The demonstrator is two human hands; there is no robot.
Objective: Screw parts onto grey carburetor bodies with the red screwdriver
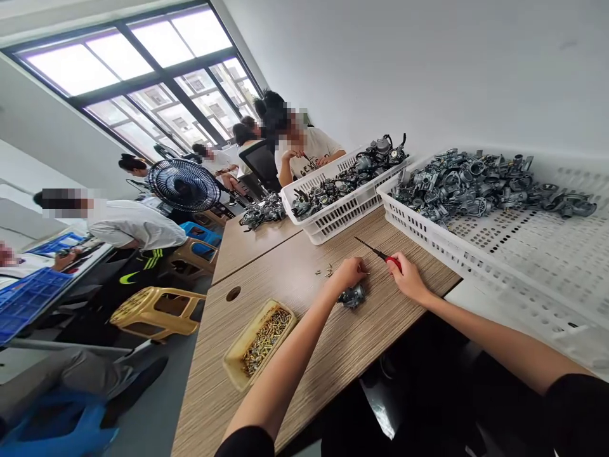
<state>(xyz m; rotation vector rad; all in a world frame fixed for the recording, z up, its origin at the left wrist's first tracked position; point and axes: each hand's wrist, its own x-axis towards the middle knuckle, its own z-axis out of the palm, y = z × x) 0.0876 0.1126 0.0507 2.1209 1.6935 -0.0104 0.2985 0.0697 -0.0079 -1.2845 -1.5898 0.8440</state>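
My right hand (405, 278) is closed round the red handle of a screwdriver (375, 252), whose dark shaft points away to the left over the table. My left hand (351, 273) is pinched closed, and a small brass-coloured part (366, 273) shows at its fingertips. Just below that hand, a grey metal carburetor (353, 297) rests on the wooden table, partly covered by the wrist. Several loose brass pieces (328, 271) lie to the left of the hand. A yellowish plastic tub (234, 368) full of small brass parts stands further left, beside my left forearm.
Two white perforated crates hold carburetors: one (328, 230) across the table, a larger one (419, 238) at the right. More carburetors (264, 211) are piled on the far table. A co-worker (309, 149) sits opposite. Stools (157, 304) and a fan (183, 184) stand left.
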